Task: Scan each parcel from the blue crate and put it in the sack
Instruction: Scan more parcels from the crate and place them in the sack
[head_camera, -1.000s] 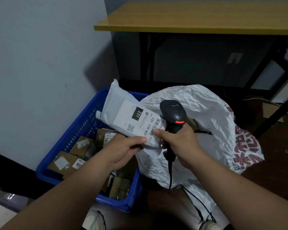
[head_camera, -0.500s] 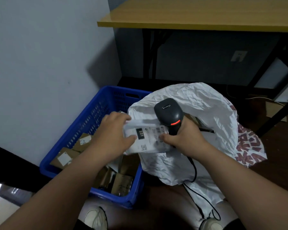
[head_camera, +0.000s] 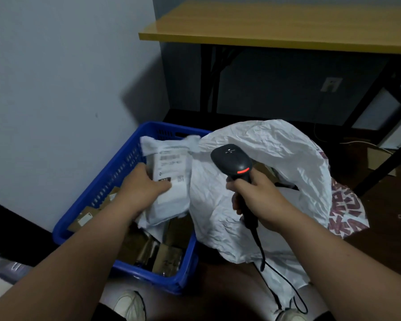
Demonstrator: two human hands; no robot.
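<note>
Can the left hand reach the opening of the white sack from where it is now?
Probably yes. The left hand holds the grey parcel right beside the white sack, whose mouth gapes behind the scanner; nothing blocks the way.

parcel label [head_camera: 169, 166] blurred, table [head_camera: 287, 26] cropped

One view only, from a camera worn on the person's head, facing forward and steeply down. It sits close above both forearms, which enter from the bottom edge. The left hand [head_camera: 146, 186] and right hand [head_camera: 255, 193] lie mid-frame; floor and shoes show beneath them, a table [head_camera: 276, 26] beyond them. Wide-angle curvature at the edges.
</note>
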